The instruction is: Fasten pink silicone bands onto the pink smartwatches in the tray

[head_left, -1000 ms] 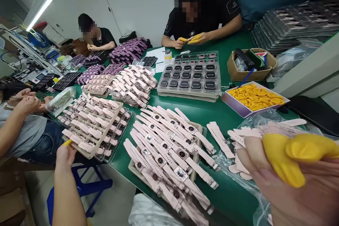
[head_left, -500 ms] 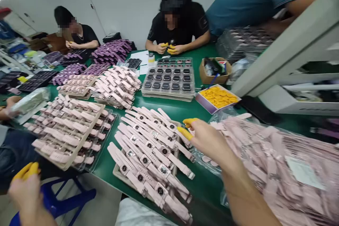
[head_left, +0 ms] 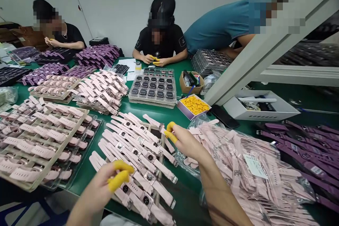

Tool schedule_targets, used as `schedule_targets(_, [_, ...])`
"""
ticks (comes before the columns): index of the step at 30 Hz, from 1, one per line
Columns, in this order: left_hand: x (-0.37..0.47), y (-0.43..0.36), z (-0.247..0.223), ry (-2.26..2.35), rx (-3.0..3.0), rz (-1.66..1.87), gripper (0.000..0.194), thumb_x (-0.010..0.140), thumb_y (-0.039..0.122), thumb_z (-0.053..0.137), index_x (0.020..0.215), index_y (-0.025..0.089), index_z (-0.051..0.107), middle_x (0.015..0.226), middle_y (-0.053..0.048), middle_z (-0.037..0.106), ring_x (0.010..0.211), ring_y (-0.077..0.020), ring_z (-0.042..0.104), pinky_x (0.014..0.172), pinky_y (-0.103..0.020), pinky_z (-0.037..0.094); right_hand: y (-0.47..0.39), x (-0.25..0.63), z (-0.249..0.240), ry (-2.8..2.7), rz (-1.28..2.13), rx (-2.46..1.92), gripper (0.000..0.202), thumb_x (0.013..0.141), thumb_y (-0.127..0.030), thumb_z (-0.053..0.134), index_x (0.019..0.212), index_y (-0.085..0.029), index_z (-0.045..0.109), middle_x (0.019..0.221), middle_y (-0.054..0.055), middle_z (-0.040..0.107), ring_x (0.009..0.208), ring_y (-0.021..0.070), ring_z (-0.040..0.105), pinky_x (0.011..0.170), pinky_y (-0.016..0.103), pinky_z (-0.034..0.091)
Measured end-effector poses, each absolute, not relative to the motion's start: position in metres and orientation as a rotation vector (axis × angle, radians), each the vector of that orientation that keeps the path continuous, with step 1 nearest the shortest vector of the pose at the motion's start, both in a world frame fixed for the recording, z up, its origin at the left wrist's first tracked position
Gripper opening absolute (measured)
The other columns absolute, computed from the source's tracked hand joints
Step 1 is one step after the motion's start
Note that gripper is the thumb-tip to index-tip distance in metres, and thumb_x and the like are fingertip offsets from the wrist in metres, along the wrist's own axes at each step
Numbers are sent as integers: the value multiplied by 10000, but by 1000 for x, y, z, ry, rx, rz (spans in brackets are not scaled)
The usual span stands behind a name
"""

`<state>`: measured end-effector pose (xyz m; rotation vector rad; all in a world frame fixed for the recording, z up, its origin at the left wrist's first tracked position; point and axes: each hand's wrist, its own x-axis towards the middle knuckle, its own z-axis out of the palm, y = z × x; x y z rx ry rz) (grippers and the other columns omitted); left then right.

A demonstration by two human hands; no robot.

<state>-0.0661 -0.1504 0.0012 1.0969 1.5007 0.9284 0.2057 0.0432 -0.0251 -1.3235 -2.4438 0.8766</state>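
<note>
With right hand (head_left: pixel 184 140) pinched a pink strap (head_left: pixel 152 120) above the tray's (head_left: pixel 155 132) far corner; with left hand (head_left: pixel 102 180) loosely parted hid some watches (head_left: pixel 150 158), couldn't tell if touching. Found bare table (head_left: pixel 81 170) between trays.

The left arm (head_left: pixel 83 203) is bare and slants up from the bottom. The left hand (head_left: pixel 102 178) has loose, bent fingers (head_left: pixel 123 166) with yellow tips, close to each other. The right arm (head_left: pixel 224 187), bare too, reaches farther out. The right hand (head_left: pixel 185 141) points left, thumb and finger pinching.
</note>
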Motion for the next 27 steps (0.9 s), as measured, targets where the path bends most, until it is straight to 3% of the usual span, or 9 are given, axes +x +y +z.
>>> schedule_targets(1, [-47, -128, -4, 1397, 1157, 910, 459, 836, 656, 715, 884, 209, 809, 875, -95, 736, 831, -238, 670, 782, -352, 561, 38, 207, -18, -2390, 908, -1237, 171, 1050, -269, 383, 927, -239, 498, 946, 57, 642, 817, 222, 585, 724, 334, 444])
schedule_targets(3, [-15, -90, -11, 1255, 1094, 917, 591, 783, 760, 694, 1008, 223, 795, 958, -114, 736, 876, -261, 667, 732, -361, 553, 24, 209, -4, -2218, 1048, -988, 178, 1061, -329, 404, 960, -242, 522, 947, 58, 634, 806, 221, 586, 723, 348, 469])
schedule_targets(7, [24, -43, -4, 830, 765, 1070, 752, 855, 840, 479, 1131, 197, 756, 1106, -164, 734, 1003, -309, 691, 771, -404, 560, 3, 211, 10, -2024, 1297, -666, 195, 1058, -396, 463, 957, -254, 548, 892, 32, 609, 723, 193, 578, 664, 328, 499])
schedule_targets(10, [33, -17, 12, 829, 592, 1396, 603, 927, 719, 509, 1166, 212, 732, 1245, -146, 709, 1068, -294, 694, 820, -393, 562, 0, 212, 12, -1935, 1393, -684, 188, 1039, -425, 526, 970, -256, 571, 885, 21, 599, 709, 185, 583, 642, 316, 513])
schedule_targets(14, [32, 16, 12, 984, 644, 1703, 420, 881, 478, 729, 1188, 193, 700, 1221, -119, 724, 983, -228, 706, 814, -333, 552, 4, 212, 12, -1707, 1388, -799, 264, 932, -438, 711, 1143, -291, 649, 1052, 45, 664, 921, 232, 641, 780, 328, 558])
schedule_targets(17, [31, 30, -9, 1091, 698, 1704, 432, 888, 431, 730, 1231, 176, 662, 991, -71, 755, 827, -182, 694, 808, -331, 553, 9, 210, 11, -1522, 1452, -815, 310, 836, -445, 818, 1068, -281, 692, 944, 22, 672, 818, 211, 633, 732, 314, 559])
schedule_targets(20, [30, 30, -30, 1195, 825, 1641, 449, 958, 503, 626, 1247, 160, 656, 807, -35, 729, 768, -182, 676, 836, -355, 551, 19, 206, 6, -1388, 1436, -856, 327, 808, -499, 834, 984, -258, 700, 881, 17, 673, 720, 182, 606, 673, 306, 538])
schedule_targets(24, [22, 22, -41, 1272, 1206, 1530, 327, 950, 446, 643, 1108, 175, 738, 1068, -99, 751, 1059, -239, 676, 1001, -391, 509, 37, 198, -6, -1348, 1212, -939, 376, 793, -592, 812, 862, -246, 682, 896, 32, 651, 841, 212, 612, 810, 344, 536])
schedule_targets(27, [17, 17, -45, 1301, 1418, 1433, 304, 973, 320, 586, 1219, 186, 703, 1004, -73, 745, 976, -222, 688, 955, -383, 537, 41, 188, -18, -1316, 1337, -918, 409, 850, -635, 738, 857, -241, 631, 888, 25, 640, 848, 207, 611, 822, 350, 534])
